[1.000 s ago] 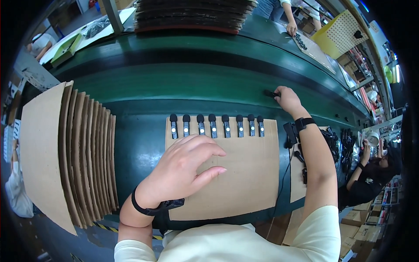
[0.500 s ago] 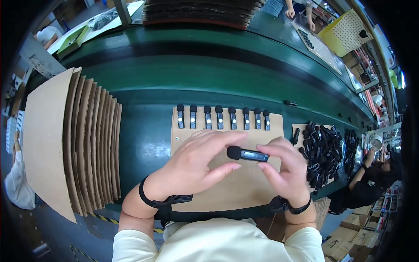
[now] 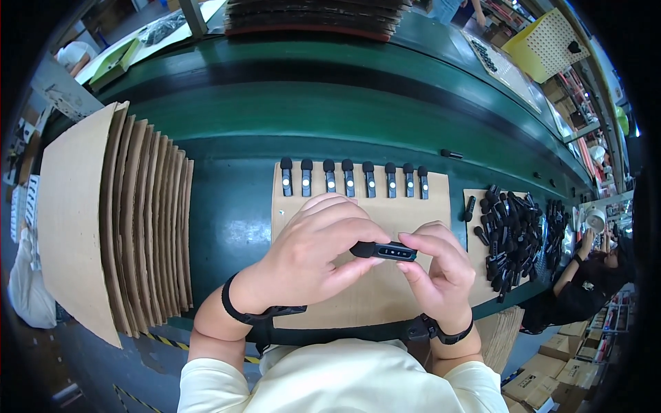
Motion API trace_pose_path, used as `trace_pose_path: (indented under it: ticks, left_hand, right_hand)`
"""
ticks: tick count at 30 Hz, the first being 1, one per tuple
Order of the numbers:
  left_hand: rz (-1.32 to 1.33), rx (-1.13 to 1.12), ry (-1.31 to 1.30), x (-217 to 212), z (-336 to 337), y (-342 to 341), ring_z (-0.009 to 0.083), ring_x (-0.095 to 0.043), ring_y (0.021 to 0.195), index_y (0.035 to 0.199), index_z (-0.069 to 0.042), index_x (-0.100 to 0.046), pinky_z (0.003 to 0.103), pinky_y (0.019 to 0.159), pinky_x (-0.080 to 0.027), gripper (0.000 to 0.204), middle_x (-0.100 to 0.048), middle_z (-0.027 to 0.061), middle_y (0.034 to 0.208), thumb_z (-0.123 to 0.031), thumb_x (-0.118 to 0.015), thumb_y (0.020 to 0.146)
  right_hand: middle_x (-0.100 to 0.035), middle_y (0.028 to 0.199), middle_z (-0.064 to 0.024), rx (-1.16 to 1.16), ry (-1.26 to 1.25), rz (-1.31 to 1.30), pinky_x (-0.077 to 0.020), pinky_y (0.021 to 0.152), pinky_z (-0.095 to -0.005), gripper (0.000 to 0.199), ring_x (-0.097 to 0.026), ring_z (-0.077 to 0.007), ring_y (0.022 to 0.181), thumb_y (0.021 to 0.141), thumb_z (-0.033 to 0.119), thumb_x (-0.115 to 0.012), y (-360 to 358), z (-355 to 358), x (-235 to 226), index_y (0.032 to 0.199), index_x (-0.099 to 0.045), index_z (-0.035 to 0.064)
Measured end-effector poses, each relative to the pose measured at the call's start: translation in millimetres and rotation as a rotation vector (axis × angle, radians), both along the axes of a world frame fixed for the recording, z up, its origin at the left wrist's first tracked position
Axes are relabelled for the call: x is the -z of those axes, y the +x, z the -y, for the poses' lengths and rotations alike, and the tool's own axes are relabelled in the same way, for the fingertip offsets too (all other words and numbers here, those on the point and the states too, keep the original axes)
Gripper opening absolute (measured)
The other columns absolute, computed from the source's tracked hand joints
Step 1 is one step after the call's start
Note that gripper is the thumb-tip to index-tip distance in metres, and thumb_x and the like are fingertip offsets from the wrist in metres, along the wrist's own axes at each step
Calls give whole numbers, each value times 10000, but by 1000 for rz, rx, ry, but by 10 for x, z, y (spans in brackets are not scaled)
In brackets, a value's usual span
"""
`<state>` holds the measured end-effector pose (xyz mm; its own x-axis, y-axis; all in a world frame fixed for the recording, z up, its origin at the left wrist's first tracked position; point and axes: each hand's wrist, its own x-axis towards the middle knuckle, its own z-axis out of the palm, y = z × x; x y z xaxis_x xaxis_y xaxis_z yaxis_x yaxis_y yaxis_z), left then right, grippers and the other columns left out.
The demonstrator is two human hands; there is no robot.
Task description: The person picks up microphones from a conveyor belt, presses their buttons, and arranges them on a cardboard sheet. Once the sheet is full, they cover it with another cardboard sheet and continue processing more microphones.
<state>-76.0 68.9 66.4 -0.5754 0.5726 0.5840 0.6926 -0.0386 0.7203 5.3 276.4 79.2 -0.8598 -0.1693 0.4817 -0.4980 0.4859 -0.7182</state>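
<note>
**Both hands on one small black device**

The left hand curled over from the left, fingers bent, thumb and fingertips pinching the rounded end of a small black device. The right hand met it from the other side, fingertips closed on its flat end. Held level between them, it hung just above a cardboard sheet on the green table. Eight matching devices lay in a row along that sheet's far edge, rounded ends away from the person. To the right, a heap of the same black devices covered another cardboard sheet. Fanned cardboard sheets stood at the left.
</note>
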Motion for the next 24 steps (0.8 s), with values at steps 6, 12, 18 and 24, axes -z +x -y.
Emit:
trace_pose_path:
  ticks: [6, 12, 18, 24]
  left_hand:
    - [-46, -1, 10, -10, 5, -13, 251, -628, 765, 982, -35, -688, 423, 870, -493, 300, -653, 88, 843, -1, -771, 696]
    - [175, -1, -26, -81, 2, 41, 255, -637, 804, 1000, -35, -678, 376, 853, -502, 329, -656, 87, 868, -47, -813, 701]
    - [185, 32, -30, -2, 17, -6, 251, -631, 832, 1013, -35, -669, 334, 814, -508, 347, -654, 87, 901, -76, -834, 710]
    - [72, 5, -41, 18, 20, 1, 250, -613, 815, 1012, -32, -668, 347, 754, -501, 339, -649, 89, 906, -52, -821, 710]
  right_hand:
    - [-667, 917, -134, 3, -206, 122, -497, 741, -321, 317, -626, -235, 809, 764, -11, -766, 4, 24, 93, 1058, -651, -29]
    - [-670, 919, -137, 26, -225, 63, -497, 746, -328, 297, -631, -244, 813, 759, -19, -769, -23, 7, 126, 1026, -639, -15]
    - [-652, 966, -134, 50, -84, -63, -491, 748, -333, 318, -613, -258, 852, 743, -7, -781, -31, 20, 111, 1023, -630, 4]
    - [-650, 981, -133, 92, 103, -89, -495, 719, -347, 344, -615, -274, 844, 694, -7, -795, -68, 31, 7, 1002, -641, 14]
